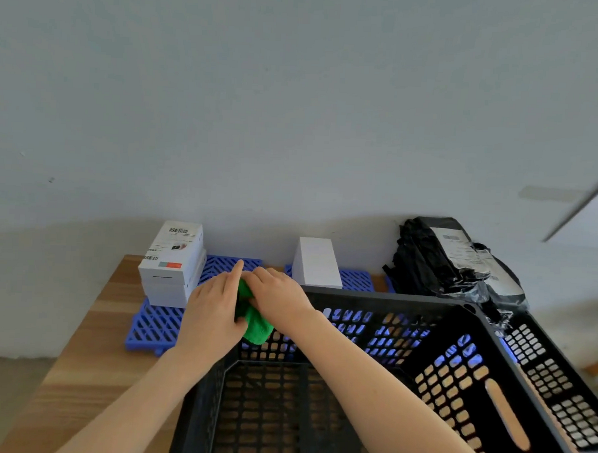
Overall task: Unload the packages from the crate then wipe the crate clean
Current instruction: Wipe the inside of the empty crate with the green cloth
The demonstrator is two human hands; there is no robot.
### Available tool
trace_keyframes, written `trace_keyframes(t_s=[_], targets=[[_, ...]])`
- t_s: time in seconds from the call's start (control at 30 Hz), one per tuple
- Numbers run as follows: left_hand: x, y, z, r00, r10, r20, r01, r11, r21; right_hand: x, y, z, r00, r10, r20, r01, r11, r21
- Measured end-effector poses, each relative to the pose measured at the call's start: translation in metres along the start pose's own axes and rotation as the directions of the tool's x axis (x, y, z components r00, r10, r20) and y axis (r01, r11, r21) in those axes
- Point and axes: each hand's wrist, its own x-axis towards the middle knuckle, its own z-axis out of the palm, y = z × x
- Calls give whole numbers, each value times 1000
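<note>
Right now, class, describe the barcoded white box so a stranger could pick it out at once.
Start at the wooden table against the grey wall, then find the blue slatted mat at its far left, beyond the black crate. The labelled white box stands on that mat. Unlike the plain white box to its right, it bears barcode stickers and a red-and-teal strip.

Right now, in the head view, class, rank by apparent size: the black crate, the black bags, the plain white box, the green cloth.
1. black crate, nearest the camera
2. black bags
3. plain white box
4. green cloth, partly covered, so unsure
</note>
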Motion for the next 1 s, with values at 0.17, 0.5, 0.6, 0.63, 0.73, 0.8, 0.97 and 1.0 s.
trace_keyframes(t_s=[0.17, 0.5, 0.6, 0.63, 0.73, 0.8, 0.97, 1.0], targets=[[-1, -5, 1, 997, 70, 10, -71, 994, 78, -31, 34, -7, 998, 58, 14, -57, 995, -81], [-3, 0, 2, 992, 64, 108, -88, 967, 239, -145, 145, -36, 959, 281, -28, -280, 935, -216], [0, 4, -1, 991, 79, 110, -106, 958, 268, -175, 176, -47, 932, 362, -11, -354, 904, -239], [1, 5, -2, 991, 76, 110, -104, 956, 275, -184, 187, -51, 920, 393, 7, -380, 892, -244], [3, 8, -2, 992, 55, 112, -86, 951, 295, -210, 215, -60, 870, 492, 34, -467, 845, -260], [5, 13, -1, 992, 38, 122, -79, 933, 351, -221, 226, -63, 834, 551, 35, -523, 808, -270], [28, 52, 5, 995, 68, 69, -91, 901, 425, -230, 226, -58, 749, 662, -34, -646, 718, -259], [34, 65, 10, 990, 111, 90, -138, 907, 397, -228, 223, -56, 730, 681, -50, -669, 699, -250]])
